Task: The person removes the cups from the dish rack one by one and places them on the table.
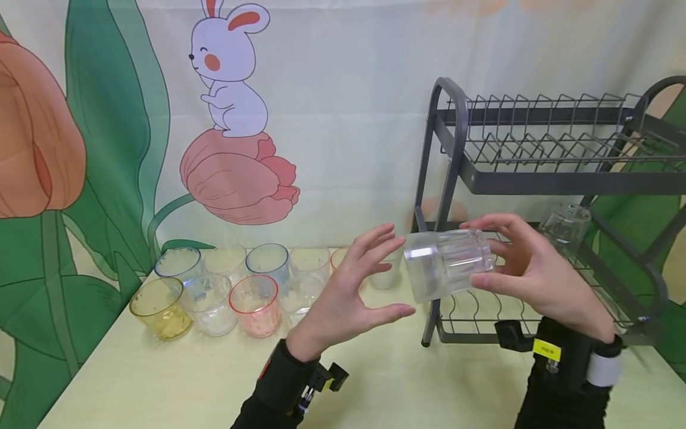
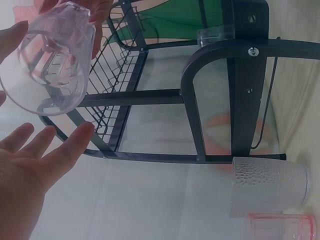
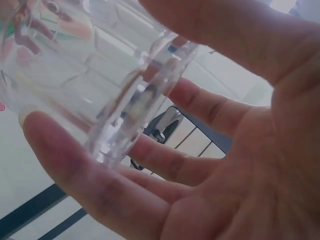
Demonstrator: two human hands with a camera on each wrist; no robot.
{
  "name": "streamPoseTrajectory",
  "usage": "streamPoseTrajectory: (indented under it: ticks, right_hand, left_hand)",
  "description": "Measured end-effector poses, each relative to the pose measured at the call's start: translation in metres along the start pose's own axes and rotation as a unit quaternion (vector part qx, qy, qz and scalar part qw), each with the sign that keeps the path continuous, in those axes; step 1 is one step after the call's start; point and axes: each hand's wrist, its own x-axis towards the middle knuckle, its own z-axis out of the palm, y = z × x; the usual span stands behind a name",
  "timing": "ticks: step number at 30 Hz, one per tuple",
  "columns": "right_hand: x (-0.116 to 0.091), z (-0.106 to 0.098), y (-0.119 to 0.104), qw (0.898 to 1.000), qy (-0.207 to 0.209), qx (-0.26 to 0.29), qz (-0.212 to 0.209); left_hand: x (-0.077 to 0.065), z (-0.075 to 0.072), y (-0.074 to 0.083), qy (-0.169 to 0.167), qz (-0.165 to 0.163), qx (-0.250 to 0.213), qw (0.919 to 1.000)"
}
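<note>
A clear drinking glass (image 1: pixel 450 262) with a faceted lower part lies sideways in the air, its mouth facing left. My right hand (image 1: pixel 536 268) grips it around the thick base, and the right wrist view shows the thumb and fingers about that base (image 3: pixel 135 115). Close to the rim, my left hand (image 1: pixel 354 286) is spread with fingers above and thumb below. From the left wrist view, the left fingers (image 2: pixel 55 150) look apart from the glass, though contact at the index fingertip is hard to tell.
Several glasses stand in rows on the table at left, including a yellow glass (image 1: pixel 161 310) and a red-rimmed glass (image 1: pixel 255 307). A textured clear glass (image 2: pixel 270 187) stands beside the dark two-tier dish rack (image 1: pixel 568 182). Another clear glass (image 1: pixel 565 226) is on the rack's lower tier.
</note>
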Motion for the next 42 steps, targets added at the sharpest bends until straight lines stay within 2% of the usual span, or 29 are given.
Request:
streamPoseTrajectory:
  ticks: [8,13,21,30,38,42]
  right_hand:
    - [0.007,0.008,-0.001,0.999,-0.022,0.035,-0.012]
    - [0.01,0.011,0.001,0.998,-0.033,0.049,-0.014]
    - [0.012,0.012,0.004,0.998,-0.045,0.044,-0.015]
    - [0.014,0.014,0.003,0.999,-0.029,0.014,-0.004]
    - [0.015,0.014,0.004,0.997,-0.06,0.036,0.022]
    - [0.014,0.011,0.005,0.997,-0.063,0.034,0.017]
  left_hand:
    - [-0.001,0.001,0.001,0.0,-0.001,-0.031,0.9995]
    - [-0.001,0.002,0.001,0.012,0.01,-0.053,0.9985]
    - [-0.001,0.001,0.0,0.026,0.02,-0.052,0.9981]
    - [-0.002,-0.001,0.001,0.032,0.019,-0.051,0.998]
    - [-0.002,-0.007,0.001,0.022,0.017,-0.033,0.9991]
    - [-0.002,-0.012,0.003,0.009,0.01,-0.032,0.9994]
